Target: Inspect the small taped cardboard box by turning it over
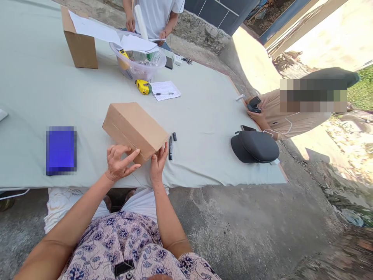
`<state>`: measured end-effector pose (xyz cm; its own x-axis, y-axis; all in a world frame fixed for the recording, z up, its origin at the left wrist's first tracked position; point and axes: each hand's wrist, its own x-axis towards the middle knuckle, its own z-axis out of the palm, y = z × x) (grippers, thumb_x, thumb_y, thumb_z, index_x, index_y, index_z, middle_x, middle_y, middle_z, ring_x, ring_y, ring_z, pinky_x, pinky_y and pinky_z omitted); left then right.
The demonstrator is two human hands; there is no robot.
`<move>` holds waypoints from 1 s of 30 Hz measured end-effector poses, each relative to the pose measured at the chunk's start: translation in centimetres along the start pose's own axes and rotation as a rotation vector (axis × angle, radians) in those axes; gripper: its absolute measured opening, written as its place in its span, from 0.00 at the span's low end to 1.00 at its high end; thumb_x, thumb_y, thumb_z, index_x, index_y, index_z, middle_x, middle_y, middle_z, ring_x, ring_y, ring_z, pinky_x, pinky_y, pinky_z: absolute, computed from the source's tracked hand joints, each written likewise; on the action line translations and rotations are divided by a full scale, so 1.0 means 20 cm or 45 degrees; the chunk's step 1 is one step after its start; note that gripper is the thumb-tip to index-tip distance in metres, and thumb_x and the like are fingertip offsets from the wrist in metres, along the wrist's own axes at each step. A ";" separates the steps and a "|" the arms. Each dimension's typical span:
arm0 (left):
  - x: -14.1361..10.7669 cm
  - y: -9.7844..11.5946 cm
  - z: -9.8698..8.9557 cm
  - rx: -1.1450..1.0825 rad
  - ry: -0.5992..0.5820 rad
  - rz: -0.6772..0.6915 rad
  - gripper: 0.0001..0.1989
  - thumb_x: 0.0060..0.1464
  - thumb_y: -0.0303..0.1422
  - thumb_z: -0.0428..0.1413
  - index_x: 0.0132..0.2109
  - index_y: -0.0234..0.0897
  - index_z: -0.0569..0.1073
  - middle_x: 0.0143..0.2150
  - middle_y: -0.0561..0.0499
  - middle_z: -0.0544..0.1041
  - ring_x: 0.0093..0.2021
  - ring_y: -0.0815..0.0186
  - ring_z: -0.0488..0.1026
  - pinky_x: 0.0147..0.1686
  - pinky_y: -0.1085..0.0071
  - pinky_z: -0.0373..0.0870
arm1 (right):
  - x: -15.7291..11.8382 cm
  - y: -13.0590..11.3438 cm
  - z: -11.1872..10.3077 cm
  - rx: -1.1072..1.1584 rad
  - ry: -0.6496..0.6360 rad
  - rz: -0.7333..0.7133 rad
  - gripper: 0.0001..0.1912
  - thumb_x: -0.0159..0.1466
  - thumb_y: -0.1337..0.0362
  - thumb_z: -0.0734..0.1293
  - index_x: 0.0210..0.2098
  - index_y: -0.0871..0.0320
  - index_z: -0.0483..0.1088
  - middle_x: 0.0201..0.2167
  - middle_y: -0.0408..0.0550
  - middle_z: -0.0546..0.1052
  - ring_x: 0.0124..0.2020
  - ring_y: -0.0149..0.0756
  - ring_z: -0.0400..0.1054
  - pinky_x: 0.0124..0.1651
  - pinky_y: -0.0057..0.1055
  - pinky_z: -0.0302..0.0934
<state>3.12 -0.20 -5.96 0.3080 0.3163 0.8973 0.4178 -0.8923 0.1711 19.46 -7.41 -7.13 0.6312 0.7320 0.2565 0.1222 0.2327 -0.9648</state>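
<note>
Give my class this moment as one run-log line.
left hand: touching near cardboard box | right hand: at its near corner | marker: uncapped, on table, cap beside it

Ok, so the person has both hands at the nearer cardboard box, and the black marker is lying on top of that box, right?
Not quite: the black marker isn't on the nearer cardboard box. The head view shows it lying on the tablecloth, to the box's right. The left hand and right hand are indeed at that box.

Brown cardboard box (136, 124), angled diagonally
</note>
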 end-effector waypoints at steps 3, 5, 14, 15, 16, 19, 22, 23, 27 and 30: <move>0.03 0.09 0.00 0.050 -0.036 -0.025 0.19 0.59 0.41 0.59 0.57 0.48 0.77 0.53 0.42 0.74 0.58 0.52 0.72 0.61 0.53 0.63 | 0.00 -0.01 -0.01 0.021 -0.074 -0.054 0.58 0.58 0.30 0.63 0.75 0.55 0.40 0.76 0.62 0.48 0.76 0.50 0.48 0.74 0.52 0.50; 0.04 0.15 0.01 0.054 -0.067 -0.054 0.21 0.59 0.36 0.60 0.59 0.43 0.75 0.58 0.38 0.71 0.63 0.49 0.68 0.63 0.49 0.62 | 0.00 -0.02 -0.02 0.014 -0.090 -0.054 0.61 0.56 0.26 0.61 0.75 0.55 0.40 0.76 0.62 0.49 0.76 0.51 0.48 0.74 0.52 0.51; 0.01 0.24 0.01 -0.015 -0.197 -0.115 0.15 0.57 0.28 0.59 0.51 0.39 0.76 0.52 0.39 0.75 0.60 0.49 0.70 0.54 0.55 0.70 | -0.01 -0.01 -0.01 -0.071 -0.102 -0.006 0.55 0.60 0.40 0.70 0.74 0.57 0.42 0.74 0.62 0.54 0.74 0.48 0.54 0.74 0.51 0.52; 0.02 0.22 0.01 -0.027 -0.145 -0.136 0.15 0.57 0.27 0.59 0.52 0.39 0.75 0.50 0.40 0.75 0.57 0.51 0.73 0.53 0.57 0.70 | -0.01 0.00 -0.01 -0.094 -0.086 -0.007 0.52 0.61 0.43 0.70 0.74 0.56 0.44 0.75 0.61 0.53 0.74 0.47 0.53 0.74 0.51 0.51; 0.02 0.20 0.00 -0.028 -0.073 -0.163 0.16 0.57 0.28 0.59 0.53 0.39 0.74 0.49 0.41 0.76 0.54 0.54 0.74 0.53 0.58 0.70 | -0.01 0.01 -0.01 -0.109 -0.078 -0.014 0.49 0.62 0.45 0.69 0.74 0.56 0.45 0.75 0.61 0.53 0.75 0.47 0.52 0.75 0.51 0.50; 0.05 0.11 -0.03 0.050 0.191 -0.290 0.24 0.57 0.33 0.61 0.59 0.39 0.68 0.49 0.42 0.75 0.52 0.55 0.74 0.54 0.56 0.68 | -0.01 0.02 -0.01 -0.121 -0.066 -0.042 0.44 0.64 0.49 0.68 0.73 0.56 0.48 0.74 0.60 0.56 0.75 0.46 0.52 0.75 0.50 0.50; 0.10 -0.02 -0.06 0.051 0.260 -0.561 0.37 0.57 0.45 0.62 0.68 0.38 0.60 0.59 0.35 0.70 0.62 0.48 0.68 0.60 0.50 0.64 | -0.01 0.01 -0.01 -0.110 -0.053 -0.059 0.42 0.65 0.51 0.67 0.72 0.58 0.50 0.72 0.62 0.59 0.73 0.46 0.56 0.74 0.50 0.52; 0.11 -0.06 -0.07 -0.018 0.221 -0.688 0.42 0.56 0.50 0.62 0.70 0.38 0.56 0.63 0.33 0.67 0.65 0.47 0.65 0.62 0.48 0.63 | -0.01 0.01 -0.01 -0.116 -0.052 -0.059 0.42 0.65 0.50 0.67 0.72 0.58 0.49 0.72 0.62 0.60 0.73 0.46 0.56 0.74 0.50 0.53; 0.13 -0.16 -0.04 -0.469 -0.006 -1.059 0.51 0.52 0.60 0.60 0.73 0.41 0.50 0.72 0.32 0.58 0.72 0.47 0.58 0.65 0.50 0.62 | -0.01 0.00 -0.01 -0.171 -0.049 -0.038 0.42 0.65 0.48 0.65 0.72 0.59 0.49 0.71 0.63 0.59 0.72 0.46 0.57 0.73 0.50 0.55; 0.10 -0.15 0.01 -0.563 -0.029 -1.164 0.45 0.52 0.59 0.60 0.67 0.37 0.60 0.65 0.35 0.68 0.65 0.50 0.68 0.62 0.54 0.67 | -0.01 -0.01 -0.01 -0.171 0.008 -0.002 0.41 0.65 0.47 0.65 0.71 0.59 0.50 0.71 0.63 0.61 0.71 0.45 0.59 0.72 0.49 0.57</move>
<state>2.67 3.22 -4.72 0.0473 0.9393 0.3398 0.1491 -0.3430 0.9274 19.36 -7.72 -6.94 0.6354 0.7277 0.2584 0.2249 0.1457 -0.9634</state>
